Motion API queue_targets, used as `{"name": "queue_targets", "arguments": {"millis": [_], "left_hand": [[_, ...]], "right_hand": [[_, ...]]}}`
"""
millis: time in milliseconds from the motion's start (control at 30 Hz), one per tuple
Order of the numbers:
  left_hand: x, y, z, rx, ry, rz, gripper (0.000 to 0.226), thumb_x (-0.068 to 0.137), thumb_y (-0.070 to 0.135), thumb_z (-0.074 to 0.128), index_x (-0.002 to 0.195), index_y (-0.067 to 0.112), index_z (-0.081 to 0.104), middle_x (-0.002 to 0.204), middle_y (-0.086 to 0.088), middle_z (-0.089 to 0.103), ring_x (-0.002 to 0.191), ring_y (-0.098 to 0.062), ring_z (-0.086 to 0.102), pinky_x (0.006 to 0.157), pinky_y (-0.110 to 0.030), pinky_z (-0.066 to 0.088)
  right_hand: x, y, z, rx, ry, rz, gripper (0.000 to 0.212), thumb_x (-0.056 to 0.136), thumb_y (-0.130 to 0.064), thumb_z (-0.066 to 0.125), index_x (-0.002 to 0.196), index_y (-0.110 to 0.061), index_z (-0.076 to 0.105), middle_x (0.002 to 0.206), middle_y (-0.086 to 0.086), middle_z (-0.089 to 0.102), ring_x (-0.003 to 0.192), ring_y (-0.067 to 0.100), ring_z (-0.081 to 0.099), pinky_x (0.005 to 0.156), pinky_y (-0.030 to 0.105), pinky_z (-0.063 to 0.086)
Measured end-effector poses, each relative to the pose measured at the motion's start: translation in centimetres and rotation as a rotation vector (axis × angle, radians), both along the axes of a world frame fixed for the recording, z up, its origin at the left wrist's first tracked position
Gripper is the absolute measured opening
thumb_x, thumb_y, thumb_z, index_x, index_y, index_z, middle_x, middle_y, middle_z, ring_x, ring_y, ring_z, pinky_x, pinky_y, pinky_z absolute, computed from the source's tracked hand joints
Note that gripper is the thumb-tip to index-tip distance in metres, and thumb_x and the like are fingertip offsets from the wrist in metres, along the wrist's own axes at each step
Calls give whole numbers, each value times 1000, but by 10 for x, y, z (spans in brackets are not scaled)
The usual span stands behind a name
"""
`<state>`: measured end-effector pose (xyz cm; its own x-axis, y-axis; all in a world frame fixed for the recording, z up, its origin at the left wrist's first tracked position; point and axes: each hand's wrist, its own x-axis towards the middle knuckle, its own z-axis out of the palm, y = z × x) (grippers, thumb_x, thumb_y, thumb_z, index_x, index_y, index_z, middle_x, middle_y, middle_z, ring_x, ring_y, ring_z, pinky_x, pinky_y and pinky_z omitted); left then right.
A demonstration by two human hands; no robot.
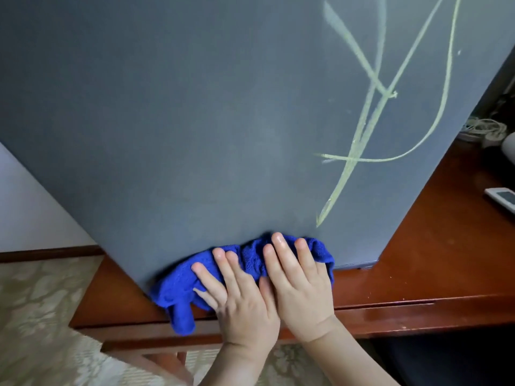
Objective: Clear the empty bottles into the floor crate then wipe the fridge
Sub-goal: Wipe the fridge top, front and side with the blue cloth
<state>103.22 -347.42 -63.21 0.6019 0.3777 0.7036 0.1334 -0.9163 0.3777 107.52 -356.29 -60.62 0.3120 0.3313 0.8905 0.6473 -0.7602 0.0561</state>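
A dark grey fridge (223, 121) fills most of the view, its front painted with pale green grass blades on the right. A blue cloth (178, 285) is bunched against the fridge's bottom edge. My left hand (237, 296) presses flat on the cloth with straight fingers. My right hand (301, 282) lies beside it, fingers straight, pressing the cloth's right part against the fridge. No bottles or crate show in the head view.
The fridge stands on a reddish-brown wooden desk (432, 260). A white remote (501, 197) lies at the desk's right edge, coiled white cables (485, 129) behind it. Patterned carpet (36, 316) lies lower left, and a wooden chair rail (145, 349) stands below the desk.
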Motion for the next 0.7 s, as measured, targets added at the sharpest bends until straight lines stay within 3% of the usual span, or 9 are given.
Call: {"name": "queue_targets", "arguments": {"millis": [167,300,400,500,567,700], "left_hand": [[13,-11,67,5,-130,-58,63,106,40,13,157,11,-9,165,3,-22,149,-32,-26,114,-59,-13],[28,-20,150,70,-239,-55,63,106,39,16,156,17,-15,165,6,-22,150,-32,-24,114,-56,-19],[36,-30,220,58,-277,-47,64,105,41,16,157,19,-14,166,5,-16,149,-38,-9,113,-60,-15],[42,-42,291,12,-327,-35,63,103,40,23,158,17,4,165,-8,6,149,-42,2,111,-69,-5],[45,-50,328,6,-354,-23,64,101,38,29,156,9,14,164,-13,22,149,-45,9,109,-72,-1],[48,-53,347,61,-356,5,62,100,38,29,153,7,18,161,-11,31,148,-45,18,108,-73,5]], "right_hand": [[12,-13,64,57,-43,-16,40,107,-33,31,145,-21,27,167,-1,5,152,19,11,85,39,39],[25,-22,145,149,-88,-24,44,105,-30,33,147,-17,25,156,5,18,153,19,4,95,46,38],[29,-28,215,207,-96,-22,47,105,-31,33,149,-18,25,155,12,23,153,19,-2,106,45,29],[30,-34,286,254,-116,-9,51,107,-34,29,151,-8,33,159,12,23,150,36,12,112,48,28],[30,-39,324,270,-136,-12,52,108,-34,24,147,-2,36,154,21,24,143,47,22,117,41,23],[34,-41,344,304,-166,-58,44,107,-23,33,143,1,40,148,34,38,141,52,29,116,37,22]]}}
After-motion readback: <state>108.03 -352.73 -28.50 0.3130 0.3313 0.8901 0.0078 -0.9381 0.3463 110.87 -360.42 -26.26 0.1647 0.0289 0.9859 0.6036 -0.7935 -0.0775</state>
